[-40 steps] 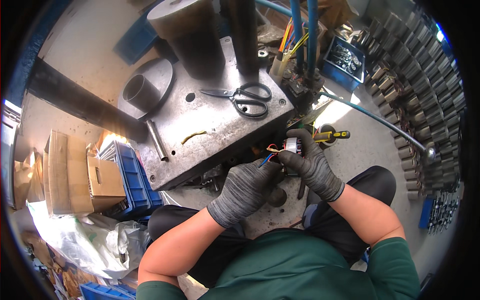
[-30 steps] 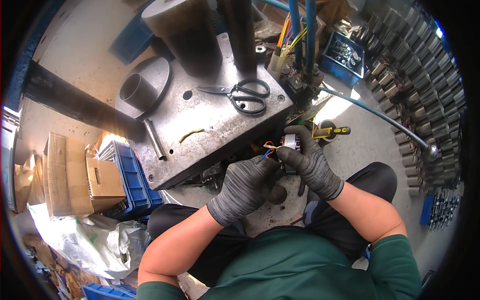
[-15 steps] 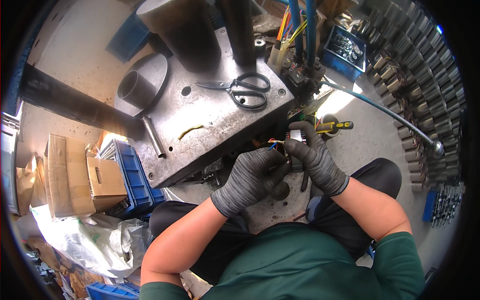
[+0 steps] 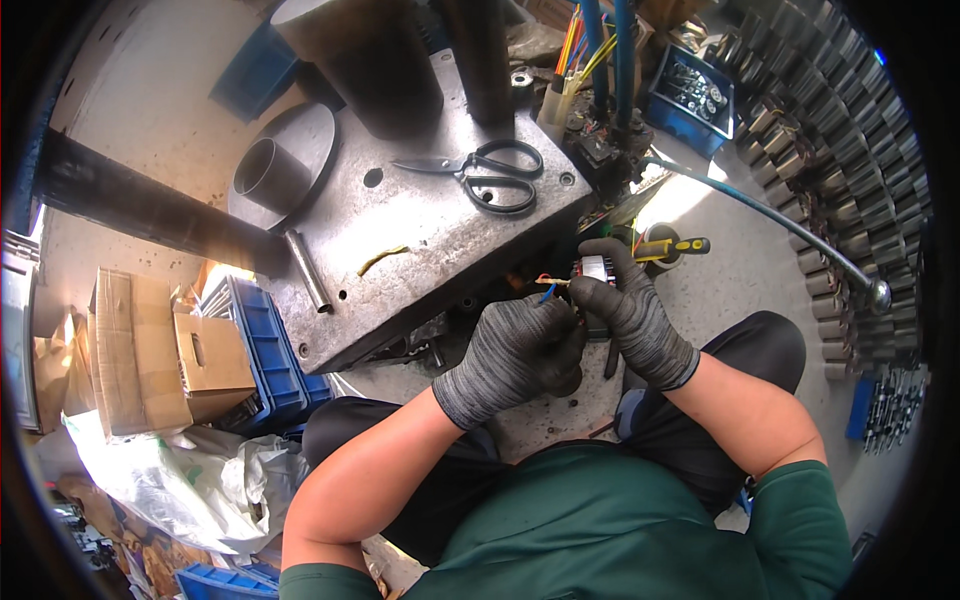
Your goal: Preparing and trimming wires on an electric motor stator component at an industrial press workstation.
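Observation:
My gloved right hand (image 4: 636,322) is closed round a small part (image 4: 594,267) with a silvery, block-like face and dark edges; the fingers hide the rest of it. Thin coloured wires (image 4: 550,284), one of them blue, stick out from its left side. My gloved left hand (image 4: 508,352) has its fingers curled together at these wires, just below and left of the part. Whether it pinches a wire or the part's lower side is hidden. Beyond my hands, black-handled scissors (image 4: 500,178) lie on the metal block table (image 4: 440,225), near a short yellowish strip (image 4: 381,260).
Behind my right hand is a yellow-and-black handled tool (image 4: 680,247). A long rod (image 4: 780,215) slants across the right, near stacked metal pieces (image 4: 850,190). Thick dark columns (image 4: 385,70) and a metal tube (image 4: 307,272) occupy the table. Cardboard boxes (image 4: 140,350) stand left.
My left hand has shifted slightly right and turned, its lower fingers now tucked closer together. The right hand still holds the part, with hardly any movement.

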A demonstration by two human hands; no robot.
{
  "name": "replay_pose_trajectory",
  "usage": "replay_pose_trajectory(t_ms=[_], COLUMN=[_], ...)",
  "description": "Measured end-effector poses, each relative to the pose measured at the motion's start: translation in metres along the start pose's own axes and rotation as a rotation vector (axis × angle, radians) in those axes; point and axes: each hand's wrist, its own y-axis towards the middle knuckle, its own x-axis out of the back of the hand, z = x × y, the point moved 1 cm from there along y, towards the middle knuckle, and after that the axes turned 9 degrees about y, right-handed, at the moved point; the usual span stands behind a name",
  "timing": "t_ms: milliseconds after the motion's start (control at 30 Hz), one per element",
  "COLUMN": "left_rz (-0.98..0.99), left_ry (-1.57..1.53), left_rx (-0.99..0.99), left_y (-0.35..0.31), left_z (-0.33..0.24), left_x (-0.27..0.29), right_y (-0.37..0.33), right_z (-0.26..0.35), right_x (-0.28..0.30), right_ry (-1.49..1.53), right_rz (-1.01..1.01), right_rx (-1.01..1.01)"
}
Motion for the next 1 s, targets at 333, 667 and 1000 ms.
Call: replay_pose_trajectory(t_ms=[333,667,1000], left_rz=[0.059,0.013,0.047], left_ry=[0.331,0.329,0.386], left_rx=[-0.372,-0.314,-0.169], left_y=[0.015,0.014,0.005], left_z=[0.001,-0.002,-0.014], left_x=[-0.002,-0.002,0.024], right_y=[-0.003,-0.002,0.004], right_z=[-0.004,0.009,0.021], right_x=[0.005,0.011,0.002], right_ry=[0.018,-0.09,-0.049], right_rz=[-0.015,-0.014,0.033], right_rx=[-0.042,0.084,0.106])
